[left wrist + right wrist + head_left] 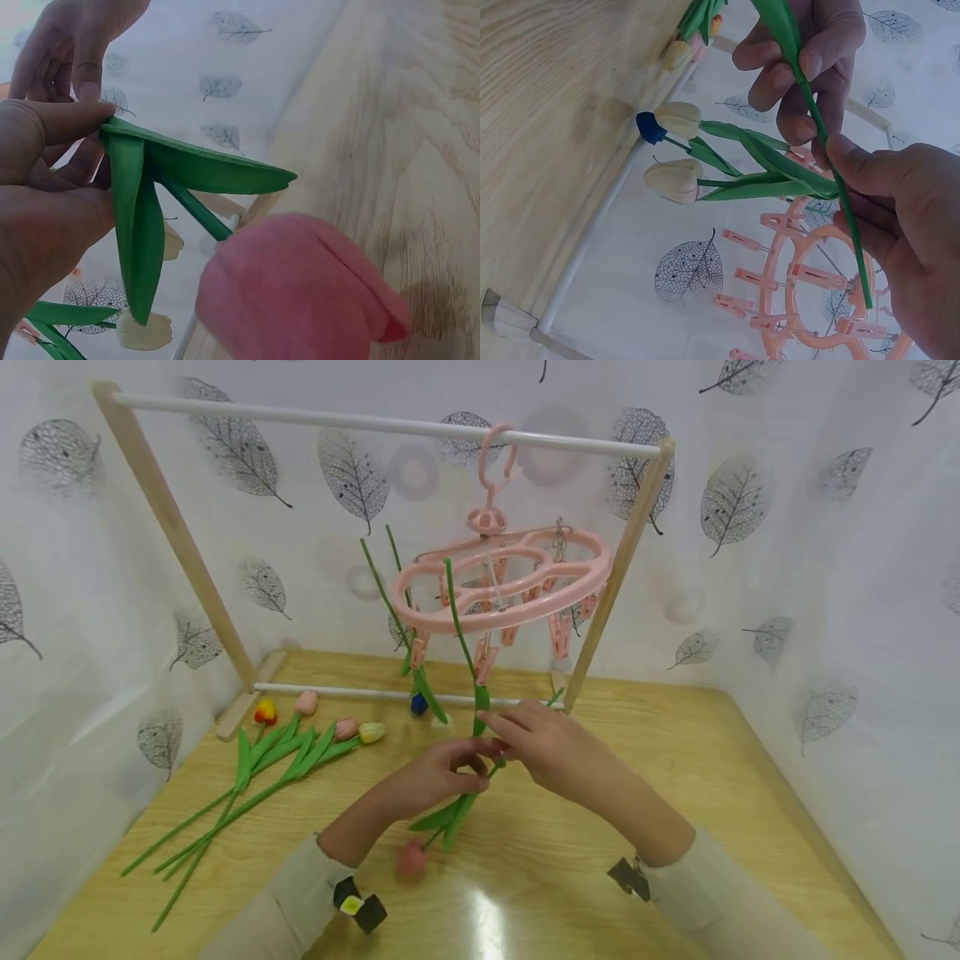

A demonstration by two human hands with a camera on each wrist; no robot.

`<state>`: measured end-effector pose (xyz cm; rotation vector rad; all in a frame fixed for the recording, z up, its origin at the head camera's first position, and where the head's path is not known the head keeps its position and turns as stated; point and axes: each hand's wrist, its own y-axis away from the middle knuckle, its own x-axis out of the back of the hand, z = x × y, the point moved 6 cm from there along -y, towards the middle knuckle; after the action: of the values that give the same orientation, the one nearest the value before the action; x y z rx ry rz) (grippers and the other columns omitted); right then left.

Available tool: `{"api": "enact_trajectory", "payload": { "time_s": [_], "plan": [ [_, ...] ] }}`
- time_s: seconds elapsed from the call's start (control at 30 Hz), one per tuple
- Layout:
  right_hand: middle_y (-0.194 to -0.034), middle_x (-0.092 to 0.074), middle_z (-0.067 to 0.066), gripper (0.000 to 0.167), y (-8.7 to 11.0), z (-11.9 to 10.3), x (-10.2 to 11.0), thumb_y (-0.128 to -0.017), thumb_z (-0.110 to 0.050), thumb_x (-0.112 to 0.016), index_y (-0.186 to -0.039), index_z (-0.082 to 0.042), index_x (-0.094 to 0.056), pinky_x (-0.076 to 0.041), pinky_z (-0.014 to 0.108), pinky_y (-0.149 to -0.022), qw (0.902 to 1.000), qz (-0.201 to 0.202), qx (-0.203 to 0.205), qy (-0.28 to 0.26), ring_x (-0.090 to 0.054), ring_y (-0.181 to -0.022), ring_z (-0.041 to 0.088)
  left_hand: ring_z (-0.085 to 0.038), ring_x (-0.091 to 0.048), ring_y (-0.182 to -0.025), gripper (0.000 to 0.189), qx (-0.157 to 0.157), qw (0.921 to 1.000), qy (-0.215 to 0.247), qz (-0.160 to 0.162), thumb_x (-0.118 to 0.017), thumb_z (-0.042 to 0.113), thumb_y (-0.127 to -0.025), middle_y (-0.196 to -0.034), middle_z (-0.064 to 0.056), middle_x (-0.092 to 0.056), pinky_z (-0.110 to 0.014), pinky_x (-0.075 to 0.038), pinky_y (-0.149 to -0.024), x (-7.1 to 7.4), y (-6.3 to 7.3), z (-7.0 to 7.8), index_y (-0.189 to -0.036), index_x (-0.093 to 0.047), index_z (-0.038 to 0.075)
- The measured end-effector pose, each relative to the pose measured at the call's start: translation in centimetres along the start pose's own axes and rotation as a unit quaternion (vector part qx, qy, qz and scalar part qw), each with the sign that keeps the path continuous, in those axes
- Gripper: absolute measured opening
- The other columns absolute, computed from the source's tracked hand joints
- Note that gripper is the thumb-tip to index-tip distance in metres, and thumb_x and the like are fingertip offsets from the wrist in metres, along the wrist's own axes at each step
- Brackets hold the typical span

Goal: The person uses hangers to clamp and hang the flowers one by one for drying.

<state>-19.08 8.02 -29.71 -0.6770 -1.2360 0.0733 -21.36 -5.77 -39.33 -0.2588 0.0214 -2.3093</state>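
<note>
A pink artificial tulip (292,289) hangs bloom-down between both hands; its bloom looks blurred in the head view. My left hand (438,781) pinches its green stem just by the leaves (135,217). My right hand (555,752) holds the same stem (857,259) farther toward its bare end, between thumb and fingers. Just beyond the hands is a pink clip hanger (502,610) with small clothespins (486,662). Upside down from its clips hang a blue tulip (651,128) and two whitish tulips (673,181). One whitish bloom is hidden behind my hands in the head view.
A white rail (322,418) on wooden posts (176,535) carries the hanger. Several loose tulips, with red-yellow (266,711), pink and yellow blooms, lie at left on the wooden table (637,827). Leaf-patterned sheeting (787,568) encloses the back and sides.
</note>
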Motion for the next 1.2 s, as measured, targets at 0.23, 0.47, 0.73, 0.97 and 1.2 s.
{"api": "enact_trajectory", "payload": {
  "time_s": [0.23, 0.47, 0.73, 0.97, 1.2],
  "plan": [
    [-0.106, -0.069, 0.014, 0.022, 1.0, 1.4, 3.1, -0.092, -0.005, -0.072, -0.112, 0.003, -0.070, -0.056, 0.030, -0.086, 0.9714, 0.229, -0.056, -0.031, -0.065, -0.097, 0.027, -0.025, -0.054, -0.111, 0.054, -0.027, 0.9984, 0.035, 0.035, -0.057, 0.002, -0.100, -0.136, -0.020, -0.049, -0.028, -0.054, -0.085, 0.1, 0.0, 0.8, -0.152, -0.044, 0.009],
    [-0.115, -0.066, 0.011, 0.040, 3.0, 4.2, 1.8, -0.097, -0.005, -0.067, -0.135, -0.006, -0.059, -0.056, 0.023, -0.091, 0.8199, 0.281, -0.326, -0.377, -0.066, -0.104, 0.016, -0.022, -0.057, -0.109, 0.049, -0.066, 0.9900, 0.066, 0.105, -0.061, 0.001, -0.098, -0.134, -0.017, -0.052, -0.027, -0.056, -0.083, -0.6, -0.9, 2.0, -0.146, -0.050, 0.008],
    [-0.115, -0.067, 0.005, 0.048, 2.1, 4.3, 0.3, -0.096, -0.006, -0.068, -0.142, -0.007, -0.053, -0.058, 0.031, -0.091, 0.7524, 0.249, -0.372, -0.483, -0.068, -0.101, 0.016, -0.024, -0.055, -0.110, 0.048, -0.080, 0.9868, 0.072, 0.121, -0.059, 0.000, -0.099, -0.133, -0.021, -0.050, -0.026, -0.055, -0.083, -1.3, -1.4, 2.7, -0.146, -0.049, 0.007],
    [-0.112, -0.067, 0.003, 0.046, 1.9, 4.3, 0.5, -0.094, -0.005, -0.070, -0.139, -0.009, -0.057, -0.057, 0.026, -0.088, 0.7627, 0.256, -0.386, -0.451, -0.067, -0.100, 0.014, -0.026, -0.055, -0.113, 0.054, -0.080, 0.9894, 0.064, 0.103, -0.060, 0.004, -0.100, -0.136, -0.020, -0.049, -0.028, -0.056, -0.087, -1.4, -1.4, 2.4, -0.151, -0.044, 0.010],
    [-0.112, -0.066, 0.005, 0.046, 1.9, 4.5, 0.7, -0.095, -0.006, -0.069, -0.139, -0.008, -0.057, -0.058, 0.026, -0.086, 0.7696, 0.256, -0.390, -0.436, -0.067, -0.098, 0.014, -0.042, -0.050, -0.123, 0.061, -0.060, 0.9932, 0.046, 0.089, -0.062, 0.006, -0.099, -0.143, -0.021, -0.045, -0.029, -0.055, -0.089, -1.6, -1.2, 2.0, -0.155, -0.040, 0.016]
  ]
}}
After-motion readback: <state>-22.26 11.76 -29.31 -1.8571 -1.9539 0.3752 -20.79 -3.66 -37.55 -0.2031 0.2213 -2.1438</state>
